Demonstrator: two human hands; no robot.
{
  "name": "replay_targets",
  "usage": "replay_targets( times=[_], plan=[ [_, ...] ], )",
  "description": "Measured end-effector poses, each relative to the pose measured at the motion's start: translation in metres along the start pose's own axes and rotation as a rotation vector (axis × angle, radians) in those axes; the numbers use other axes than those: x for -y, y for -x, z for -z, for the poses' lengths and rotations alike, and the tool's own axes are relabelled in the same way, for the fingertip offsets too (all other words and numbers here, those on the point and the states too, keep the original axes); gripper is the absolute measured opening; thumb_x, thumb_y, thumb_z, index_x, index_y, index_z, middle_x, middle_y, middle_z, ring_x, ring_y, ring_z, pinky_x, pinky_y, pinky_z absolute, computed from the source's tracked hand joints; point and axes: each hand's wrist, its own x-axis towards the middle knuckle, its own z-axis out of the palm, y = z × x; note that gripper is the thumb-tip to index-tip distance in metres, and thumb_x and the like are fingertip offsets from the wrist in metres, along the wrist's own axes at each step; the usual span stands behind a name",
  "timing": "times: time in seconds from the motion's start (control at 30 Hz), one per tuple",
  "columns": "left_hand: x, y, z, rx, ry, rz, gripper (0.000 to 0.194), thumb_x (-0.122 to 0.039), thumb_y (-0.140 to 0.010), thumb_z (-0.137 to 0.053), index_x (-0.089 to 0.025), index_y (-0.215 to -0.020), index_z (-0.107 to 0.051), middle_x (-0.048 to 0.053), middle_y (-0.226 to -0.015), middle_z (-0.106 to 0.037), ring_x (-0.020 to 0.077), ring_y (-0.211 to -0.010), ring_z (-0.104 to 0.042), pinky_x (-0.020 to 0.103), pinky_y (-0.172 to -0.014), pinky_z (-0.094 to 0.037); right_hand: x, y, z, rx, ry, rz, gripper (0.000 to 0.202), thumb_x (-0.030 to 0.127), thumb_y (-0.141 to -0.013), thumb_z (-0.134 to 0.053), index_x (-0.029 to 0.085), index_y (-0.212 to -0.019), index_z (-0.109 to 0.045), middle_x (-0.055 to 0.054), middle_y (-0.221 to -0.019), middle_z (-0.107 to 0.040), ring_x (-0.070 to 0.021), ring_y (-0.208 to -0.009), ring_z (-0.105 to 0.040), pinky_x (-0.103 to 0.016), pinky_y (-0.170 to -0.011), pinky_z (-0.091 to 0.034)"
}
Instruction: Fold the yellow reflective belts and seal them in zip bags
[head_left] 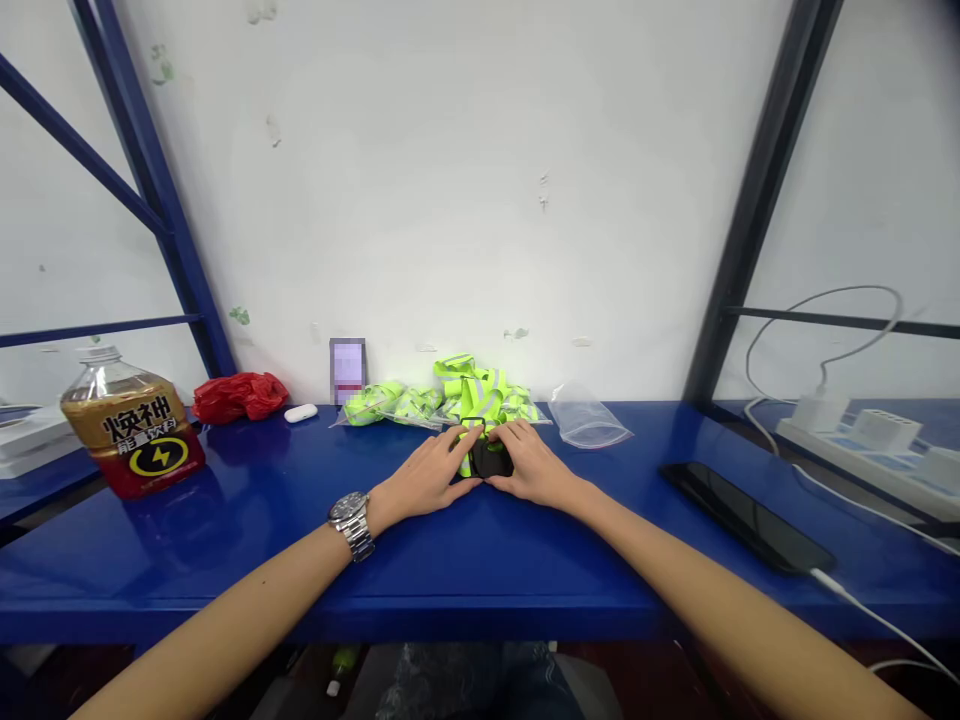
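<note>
A black item (491,459) with fluorescent yellow-green reflective straps (480,398) lies on the blue table (450,560), in front of bagged yellow-green bundles (375,403). My left hand (431,470), with a metal watch on its wrist, is closed on the item's left side. On the right side, my right hand (529,463) is closed round it. The thumbs nearly meet at its near edge, and my fingers cover parts of it.
An empty clear bag (589,417) lies right of the bundles. A phone (750,515) with a cable and a power strip (870,450) are at the right. At the left are a large bottle (135,425), red plastic (240,396) and a white case (301,413).
</note>
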Motion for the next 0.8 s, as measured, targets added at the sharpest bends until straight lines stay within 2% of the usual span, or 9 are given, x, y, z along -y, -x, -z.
replay_targets(
  times=[0.13, 0.27, 0.43, 0.57, 0.67, 0.8],
  plan=[
    [0.006, -0.001, -0.003, -0.008, 0.002, -0.007, 0.065, -0.042, -0.090, -0.050, -0.017, -0.143, -0.023, 0.018, -0.132, -0.046, 0.0300, -0.116, -0.051, 0.045, -0.094, -0.046, 0.005, 0.002, 0.010, 0.004, -0.034, 0.018, 0.038, 0.023, -0.072, -0.066, 0.018, -0.103, -0.045, -0.011, -0.102, -0.055, -0.0254, -0.096, -0.049, -0.041, -0.084, -0.046],
    [0.005, -0.003, -0.001, -0.069, 0.051, 0.026, 0.061, -0.036, -0.088, -0.053, -0.017, -0.140, -0.027, 0.016, -0.124, -0.051, 0.0295, -0.112, -0.053, 0.045, -0.093, -0.047, 0.007, 0.002, 0.016, -0.033, 0.051, 0.117, 0.029, 0.019, -0.072, -0.062, 0.019, -0.098, -0.050, -0.012, -0.107, -0.055, -0.0268, -0.104, -0.048, -0.045, -0.092, -0.044],
    [0.001, -0.003, 0.002, -0.139, 0.134, 0.048, 0.061, -0.036, -0.089, -0.053, -0.017, -0.140, -0.026, 0.015, -0.124, -0.050, 0.0276, -0.114, -0.052, 0.043, -0.096, -0.046, 0.008, 0.003, 0.013, -0.127, 0.156, 0.131, 0.036, 0.018, -0.074, -0.057, 0.016, -0.110, -0.052, -0.017, -0.122, -0.049, -0.0307, -0.117, -0.044, -0.050, -0.098, -0.040],
    [-0.002, -0.003, 0.004, -0.149, 0.108, 0.011, 0.061, -0.036, -0.089, -0.053, -0.017, -0.140, -0.024, 0.016, -0.126, -0.049, 0.0287, -0.114, -0.051, 0.045, -0.096, -0.045, 0.009, 0.002, 0.009, -0.151, 0.190, 0.104, 0.031, 0.020, -0.071, -0.060, 0.017, -0.102, -0.059, -0.017, -0.128, -0.046, -0.0337, -0.122, -0.040, -0.054, -0.099, -0.038],
    [-0.004, -0.003, 0.005, -0.137, 0.079, -0.014, 0.061, -0.035, -0.090, -0.052, -0.017, -0.141, -0.023, 0.017, -0.126, -0.050, 0.0292, -0.112, -0.051, 0.045, -0.094, -0.045, 0.011, 0.001, 0.008, -0.149, 0.178, 0.083, 0.026, 0.021, -0.069, -0.062, 0.019, -0.095, -0.063, -0.016, -0.126, -0.049, -0.0344, -0.120, -0.041, -0.056, -0.096, -0.038],
    [-0.005, -0.003, 0.007, -0.136, 0.043, -0.039, 0.060, -0.035, -0.090, -0.051, -0.015, -0.140, -0.024, 0.017, -0.127, -0.050, 0.0297, -0.112, -0.051, 0.045, -0.094, -0.044, 0.014, 0.002, 0.009, -0.131, 0.156, 0.087, 0.017, 0.017, -0.070, -0.061, 0.020, -0.085, -0.065, -0.012, -0.112, -0.056, -0.0317, -0.114, -0.044, -0.051, -0.094, -0.038]
  ],
)
